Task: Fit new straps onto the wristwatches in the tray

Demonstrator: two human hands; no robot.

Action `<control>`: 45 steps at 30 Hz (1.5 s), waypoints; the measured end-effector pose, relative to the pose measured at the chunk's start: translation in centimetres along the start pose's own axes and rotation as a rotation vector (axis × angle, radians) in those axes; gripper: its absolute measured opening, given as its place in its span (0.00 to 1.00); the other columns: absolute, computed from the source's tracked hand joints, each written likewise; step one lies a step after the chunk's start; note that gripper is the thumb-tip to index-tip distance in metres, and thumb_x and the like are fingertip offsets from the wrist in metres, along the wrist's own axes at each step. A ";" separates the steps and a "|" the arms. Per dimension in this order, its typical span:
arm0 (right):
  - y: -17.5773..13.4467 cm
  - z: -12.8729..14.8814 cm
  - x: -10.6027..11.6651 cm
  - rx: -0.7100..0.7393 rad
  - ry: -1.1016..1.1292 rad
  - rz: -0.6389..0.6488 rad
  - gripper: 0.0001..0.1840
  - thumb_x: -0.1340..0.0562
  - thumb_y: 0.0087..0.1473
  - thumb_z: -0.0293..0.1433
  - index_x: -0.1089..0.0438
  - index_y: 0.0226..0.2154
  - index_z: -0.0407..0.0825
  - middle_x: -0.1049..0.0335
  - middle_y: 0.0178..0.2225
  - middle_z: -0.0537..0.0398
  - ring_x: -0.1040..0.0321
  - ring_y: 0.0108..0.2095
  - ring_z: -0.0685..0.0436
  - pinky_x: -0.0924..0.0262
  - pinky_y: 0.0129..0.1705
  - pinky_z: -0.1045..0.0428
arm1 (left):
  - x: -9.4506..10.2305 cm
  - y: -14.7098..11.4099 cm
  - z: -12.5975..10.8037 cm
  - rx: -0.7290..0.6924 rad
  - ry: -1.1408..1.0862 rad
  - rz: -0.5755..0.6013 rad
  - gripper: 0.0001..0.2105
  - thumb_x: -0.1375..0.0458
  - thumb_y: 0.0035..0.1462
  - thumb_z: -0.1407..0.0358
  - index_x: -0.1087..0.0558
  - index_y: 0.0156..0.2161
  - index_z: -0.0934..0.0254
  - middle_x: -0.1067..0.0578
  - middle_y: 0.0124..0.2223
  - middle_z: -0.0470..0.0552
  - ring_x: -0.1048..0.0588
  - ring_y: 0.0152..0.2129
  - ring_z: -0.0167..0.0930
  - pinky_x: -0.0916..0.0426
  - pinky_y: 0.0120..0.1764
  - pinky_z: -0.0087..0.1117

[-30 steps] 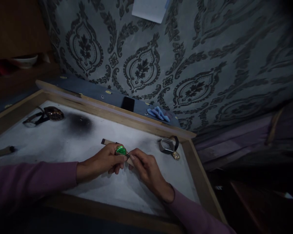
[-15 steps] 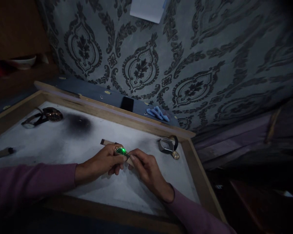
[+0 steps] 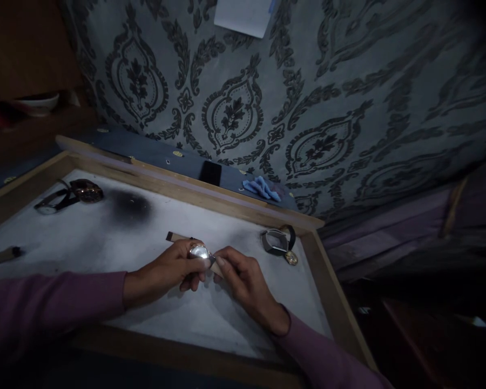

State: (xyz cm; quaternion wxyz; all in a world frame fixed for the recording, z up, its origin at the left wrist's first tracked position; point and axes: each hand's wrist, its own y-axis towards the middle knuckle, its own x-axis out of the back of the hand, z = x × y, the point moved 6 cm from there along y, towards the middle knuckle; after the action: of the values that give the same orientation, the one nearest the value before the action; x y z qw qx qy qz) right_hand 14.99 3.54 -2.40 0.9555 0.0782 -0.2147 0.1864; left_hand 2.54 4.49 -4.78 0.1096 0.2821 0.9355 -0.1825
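My left hand (image 3: 180, 267) is closed around a round watch (image 3: 199, 252), its shiny face tilted up and bright with reflected light. Thumb and fingers of my right hand (image 3: 243, 278) pinch a light-brown watch strap (image 3: 216, 268) at the watch's right edge, where a small dark part shows between the two hands. Just behind my left hand, a light-brown strip with a dark end (image 3: 177, 236) lies on the white surface, partly hidden by the fingers.
A wooden-rimmed tray (image 3: 146, 175) surrounds the work. Watches lie at its far left (image 3: 87, 190) and right (image 3: 275, 241); a brush-like tool (image 3: 2, 256) is at the left. Beyond the rim are a black phone (image 3: 210, 173) and blue cloth (image 3: 262, 187). Patterned wallpaper rises behind.
The green glint on the watch has given way to a white, silvery shine. Both hands keep nearly the same place and grip.
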 end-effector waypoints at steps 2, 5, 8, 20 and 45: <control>0.0 -0.2 0.0 -0.020 0.014 0.007 0.17 0.48 0.64 0.41 0.33 0.32 0.48 0.32 0.22 0.56 0.39 0.22 0.50 0.46 0.25 0.54 | 0.1 0.1 0.0 0.022 -0.002 0.002 0.13 0.40 0.52 0.58 0.34 0.25 0.65 0.32 0.18 0.42 0.37 0.12 0.20 0.46 0.16 0.21; 0.1 -0.3 0.0 -0.038 0.017 0.018 0.18 0.49 0.65 0.42 0.35 0.31 0.48 0.33 0.22 0.57 0.40 0.22 0.50 0.46 0.26 0.54 | 0.2 0.2 0.1 0.055 -0.041 0.008 0.13 0.39 0.51 0.60 0.34 0.24 0.65 0.31 0.18 0.42 0.37 0.12 0.20 0.47 0.15 0.21; 0.0 -0.3 0.2 -0.052 0.026 0.008 0.19 0.50 0.65 0.44 0.37 0.31 0.49 0.34 0.23 0.58 0.41 0.23 0.50 0.46 0.27 0.54 | 0.3 0.4 0.2 0.071 -0.090 0.002 0.14 0.37 0.50 0.59 0.35 0.25 0.65 0.30 0.20 0.42 0.36 0.13 0.19 0.47 0.15 0.21; 0.6 -0.9 0.2 -0.136 0.231 0.062 0.20 0.39 0.56 0.47 0.32 0.29 0.47 0.37 0.24 0.59 0.44 0.25 0.51 0.49 0.27 0.55 | 0.2 0.3 0.3 0.096 -0.078 0.037 0.11 0.40 0.52 0.60 0.36 0.33 0.64 0.28 0.24 0.44 0.33 0.14 0.21 0.46 0.16 0.22; 0.3 -1.6 0.0 -0.231 0.362 0.079 0.20 0.39 0.56 0.47 0.32 0.27 0.46 0.47 0.18 0.65 0.55 0.20 0.54 0.58 0.22 0.56 | 0.2 0.2 0.1 0.109 -0.067 0.111 0.10 0.40 0.55 0.61 0.35 0.31 0.64 0.28 0.24 0.44 0.32 0.16 0.21 0.47 0.16 0.22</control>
State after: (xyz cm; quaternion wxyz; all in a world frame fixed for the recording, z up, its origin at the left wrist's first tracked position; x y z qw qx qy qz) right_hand 15.44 4.19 -3.80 0.9730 -0.0752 -0.0627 0.2090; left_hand 2.52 4.67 -4.98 0.1355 0.3326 0.9029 -0.2362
